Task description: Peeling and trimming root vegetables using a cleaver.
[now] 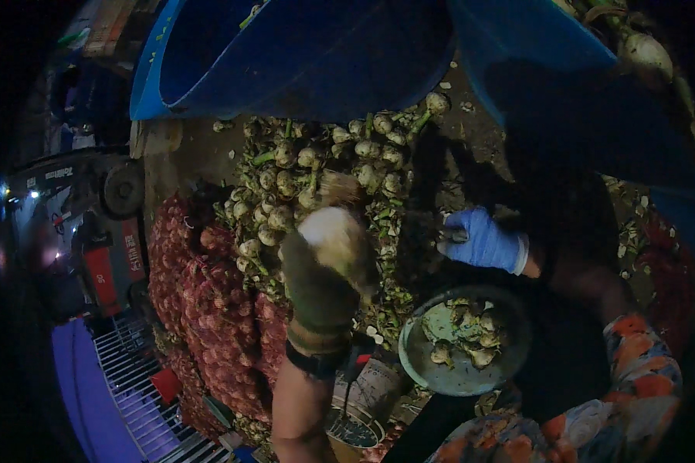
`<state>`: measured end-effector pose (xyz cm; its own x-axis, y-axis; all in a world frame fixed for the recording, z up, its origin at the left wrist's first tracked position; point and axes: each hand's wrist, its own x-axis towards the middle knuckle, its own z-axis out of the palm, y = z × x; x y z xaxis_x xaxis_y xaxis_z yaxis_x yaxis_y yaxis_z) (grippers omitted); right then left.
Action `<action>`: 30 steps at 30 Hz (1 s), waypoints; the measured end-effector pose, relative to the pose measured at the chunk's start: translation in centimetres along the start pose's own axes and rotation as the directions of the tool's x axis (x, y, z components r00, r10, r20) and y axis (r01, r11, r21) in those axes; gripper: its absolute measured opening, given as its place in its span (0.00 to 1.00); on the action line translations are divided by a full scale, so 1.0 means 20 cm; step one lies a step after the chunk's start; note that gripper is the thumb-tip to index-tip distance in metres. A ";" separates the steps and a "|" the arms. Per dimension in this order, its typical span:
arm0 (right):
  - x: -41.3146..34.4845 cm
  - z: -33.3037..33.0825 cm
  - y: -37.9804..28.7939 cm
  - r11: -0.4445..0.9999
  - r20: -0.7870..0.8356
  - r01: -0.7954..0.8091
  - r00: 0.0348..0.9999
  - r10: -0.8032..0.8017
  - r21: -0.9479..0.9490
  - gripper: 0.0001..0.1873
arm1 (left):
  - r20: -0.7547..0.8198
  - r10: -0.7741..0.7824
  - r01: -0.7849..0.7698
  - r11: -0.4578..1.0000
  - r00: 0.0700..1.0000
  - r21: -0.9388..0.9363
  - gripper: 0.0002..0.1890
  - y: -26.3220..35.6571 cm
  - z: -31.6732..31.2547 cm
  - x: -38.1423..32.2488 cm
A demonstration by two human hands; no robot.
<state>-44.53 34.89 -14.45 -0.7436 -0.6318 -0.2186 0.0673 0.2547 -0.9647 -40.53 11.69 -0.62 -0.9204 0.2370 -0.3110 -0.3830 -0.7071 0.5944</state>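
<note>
My left hand (319,289), in a dark green glove, grips a garlic bulb (331,228) blurred by motion. The bulb's brown roots (339,186) point away from me, and its stem end hangs toward the right. In a blue glove, my right hand (479,240) is curled around a dark object (456,234), too dim to identify. Beyond my left hand spreads a pile of garlic bulbs (286,182) with cut green stems, dirt on their skins. Below my right hand, a pale green basin (408,353) holds several trimmed bulbs (480,338).
Large blue plastic tubs (324,69) stand at the far side, one more (533,40) to the right. Filled red mesh sacks (220,330) lie at left. Near my left forearm is a white bucket (373,385). A forklift-like vehicle (121,191) and metal railing (133,382) are farther left.
</note>
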 end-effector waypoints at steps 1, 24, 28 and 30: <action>-0.03 0.03 -0.02 0.992 -0.004 0.035 0.999 -0.035 0.119 0.16 | 0.036 0.041 -0.043 0.998 0.998 0.045 0.31 0.02 0.01 0.03; -0.19 -0.11 0.65 0.918 0.154 -0.300 0.925 0.346 -0.259 0.20 | -0.145 0.124 -0.051 0.902 0.982 0.428 0.26 -0.67 -0.14 -0.15; -0.08 -0.06 0.65 0.963 -0.070 -0.212 0.977 0.203 -0.169 0.21 | -0.047 -0.057 0.070 0.519 0.997 0.852 0.24 -0.60 -0.48 -0.12; -0.02 -0.13 0.64 0.888 -0.011 -0.024 1.000 0.022 -0.459 0.23 | -0.245 0.053 0.178 0.544 0.968 0.820 0.23 -0.59 -0.53 0.10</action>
<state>-45.10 40.21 -26.42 -0.7491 -0.6183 -0.2378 -0.2276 0.5773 -0.7841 -36.96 13.47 -16.08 -0.8920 0.0288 -0.4512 -0.4367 0.2034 0.8763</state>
